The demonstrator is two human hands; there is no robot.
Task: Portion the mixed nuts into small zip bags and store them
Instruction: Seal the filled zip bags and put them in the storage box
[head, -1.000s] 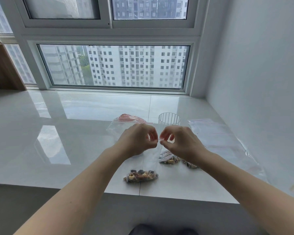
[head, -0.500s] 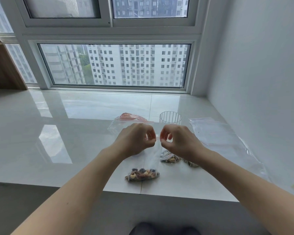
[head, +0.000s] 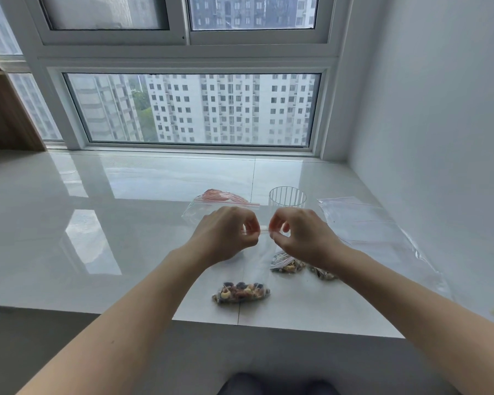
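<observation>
Head view showed, nearest the viewer, two bare forearms reaching out over the front edge of the white surface (head: 69, 238). A small zip bag (head: 241, 292) hung upright with its load of mixed nuts resting on the surface close to that edge. Above the nuts, the left hand (head: 226, 233) and the right hand (head: 303, 235) each pinched the bag's red zip strip (head: 264, 230) between thumb and fingertips, one grip at either end, with a short stretch of strip bare between them.

Sealing looked like the step in hand. To do it well, the strip should be kept taut and level, and the pinch run along its whole length so no gap is left for nuts to slip through.

Just behind the held bag to the right, two more filled bags (head: 287, 265) lay on the surface, the further-right one partly covered by the right wrist. Beyond the hands, a ribbed clear cup (head: 287, 196) stood upright, and left of it lay a larger clear bag with something reddish inside (head: 226, 196); what it was could not be told. Right of the cup, empty clear bags (head: 365, 223) lay flat. Whether the strip was already closed under the fingers was hidden.
</observation>
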